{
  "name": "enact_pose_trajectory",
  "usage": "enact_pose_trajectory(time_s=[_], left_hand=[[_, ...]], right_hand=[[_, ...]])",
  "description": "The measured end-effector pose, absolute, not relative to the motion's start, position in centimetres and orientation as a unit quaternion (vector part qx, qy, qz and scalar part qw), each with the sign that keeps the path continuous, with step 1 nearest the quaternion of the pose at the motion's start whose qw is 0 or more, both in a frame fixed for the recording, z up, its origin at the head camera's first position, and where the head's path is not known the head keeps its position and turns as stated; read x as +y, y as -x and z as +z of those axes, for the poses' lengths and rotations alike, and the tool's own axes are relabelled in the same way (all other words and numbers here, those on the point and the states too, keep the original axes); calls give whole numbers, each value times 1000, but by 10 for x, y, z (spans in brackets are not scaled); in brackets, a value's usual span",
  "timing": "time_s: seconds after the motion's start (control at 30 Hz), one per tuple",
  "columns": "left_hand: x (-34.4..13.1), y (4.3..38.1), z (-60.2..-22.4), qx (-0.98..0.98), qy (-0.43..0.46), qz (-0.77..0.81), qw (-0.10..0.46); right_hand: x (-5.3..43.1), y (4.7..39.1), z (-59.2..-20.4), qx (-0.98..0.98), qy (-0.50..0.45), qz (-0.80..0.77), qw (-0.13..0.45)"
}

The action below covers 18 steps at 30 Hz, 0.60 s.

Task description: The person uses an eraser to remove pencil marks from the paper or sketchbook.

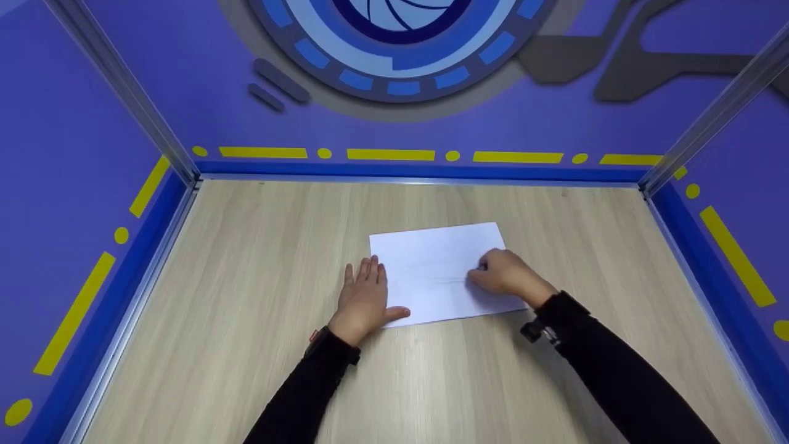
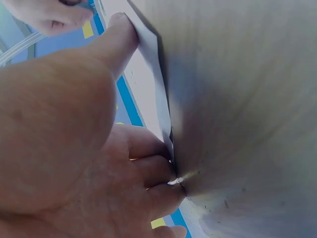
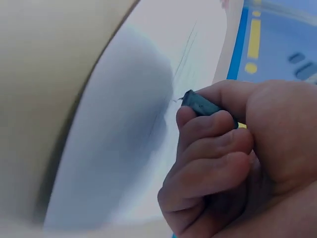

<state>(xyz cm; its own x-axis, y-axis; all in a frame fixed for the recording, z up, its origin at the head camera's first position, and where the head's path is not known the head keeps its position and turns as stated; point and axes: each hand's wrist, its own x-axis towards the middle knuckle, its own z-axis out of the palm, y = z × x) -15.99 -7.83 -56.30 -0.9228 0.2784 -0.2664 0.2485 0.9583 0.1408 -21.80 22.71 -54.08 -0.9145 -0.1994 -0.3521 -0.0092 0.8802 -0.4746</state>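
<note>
A white sheet of paper [image 1: 431,256] lies slightly turned on the wooden table. My left hand [image 1: 362,301] rests on its left edge, fingers straight and thumb stretched over the near corner. Over the right part of the sheet, my right hand [image 1: 505,272] pinches a small dark eraser [image 3: 204,105] between thumb and curled fingers. In the right wrist view one end of it is right at the paper, with dark crumbs [image 3: 178,100] beside it. Faint pencil lines [image 1: 450,280] run across the sheet towards the right hand.
The pale wooden tabletop [image 1: 259,246] is bordered by a metal rail [image 1: 419,180]. Blue-purple panels [image 1: 154,61] with yellow marks stand at the back and on both sides. Dark bands with small devices [image 1: 542,330] sit at the wrists.
</note>
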Motion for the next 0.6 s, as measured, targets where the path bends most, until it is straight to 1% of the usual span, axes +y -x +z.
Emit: enact_pose_trajectory(time_s=[0.13,0.4,0.47,0.6], left_hand=[[-79,161,-564,979,-132,56,143],[-81,161,-563,981,-134,55,131],[-80,161,-563,981,-136,48,131],[-79,161,-564,981,-142,41,125]], right_hand=[[188,217,-541,941,101,-253,201],[104,216,-542,928,174,-230,237],[90,216,-545,925,198,-219,241],[79,220,-566,923,233,-208,223]])
